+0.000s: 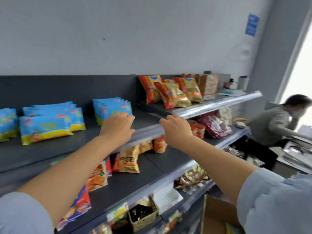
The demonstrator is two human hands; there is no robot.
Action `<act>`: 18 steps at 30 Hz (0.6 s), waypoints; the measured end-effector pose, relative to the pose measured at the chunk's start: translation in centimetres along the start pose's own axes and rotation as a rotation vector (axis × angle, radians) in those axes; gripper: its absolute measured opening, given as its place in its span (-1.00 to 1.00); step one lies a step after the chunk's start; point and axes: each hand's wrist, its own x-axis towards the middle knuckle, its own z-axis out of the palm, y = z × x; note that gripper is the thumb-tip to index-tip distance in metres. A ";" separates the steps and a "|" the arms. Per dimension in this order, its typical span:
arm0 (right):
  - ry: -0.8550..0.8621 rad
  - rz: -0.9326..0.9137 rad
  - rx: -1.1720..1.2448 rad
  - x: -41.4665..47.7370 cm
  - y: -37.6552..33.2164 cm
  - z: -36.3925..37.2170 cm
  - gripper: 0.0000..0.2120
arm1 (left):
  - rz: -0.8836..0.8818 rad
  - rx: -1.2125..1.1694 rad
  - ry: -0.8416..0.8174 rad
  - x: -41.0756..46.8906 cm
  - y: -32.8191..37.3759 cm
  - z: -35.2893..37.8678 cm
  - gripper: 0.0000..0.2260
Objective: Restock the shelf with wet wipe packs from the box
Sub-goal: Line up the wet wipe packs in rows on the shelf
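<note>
The top shelf (50, 149), dark and flat, takes up most of the view, and the wet wipe packs already sit on it. The stack of packs (112, 107) stands on edge near the shelf's middle, and more wet wipe packs (49, 125) lie flat to its left. The left hand (118, 129) is just in front of the stack, fingers together and lightly bent, their tips touching the front pack without closing round it. The right hand (177, 130) is to the right of the stack, its fingers bent over the shelf's front rail (211, 105). I cannot tell whether they grip the rail or only rest on it.

This looks like tidying a placed row. It would go best as a flat, even push on the front pack so the soft packs slide back square and do not topple, with the other hand steadying.

Behind the stack is a plain grey wall (118, 39). Far to its right another person (273, 122) bends over a table. Orange snack bags (170, 92) stand to the stack's right. Well below it, to the right, sits the cardboard box (216, 215), and a wicker basket (143, 217) sits directly below.
</note>
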 end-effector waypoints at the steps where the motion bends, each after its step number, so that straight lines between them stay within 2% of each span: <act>1: -0.017 0.026 -0.009 -1.3 1.8 0.5 -0.67 | 0.029 -0.007 -0.004 0.1 2.1 0.6 -0.67; 10: -0.171 0.221 -0.060 -11.9 13.8 4.9 -0.73 | 0.207 -0.143 -0.154 0.0 17.7 8.0 -0.71; 18: -0.323 0.385 -0.028 -17.6 20.3 11.4 -0.74 | 0.356 -0.232 -0.338 0.8 27.4 16.1 -0.67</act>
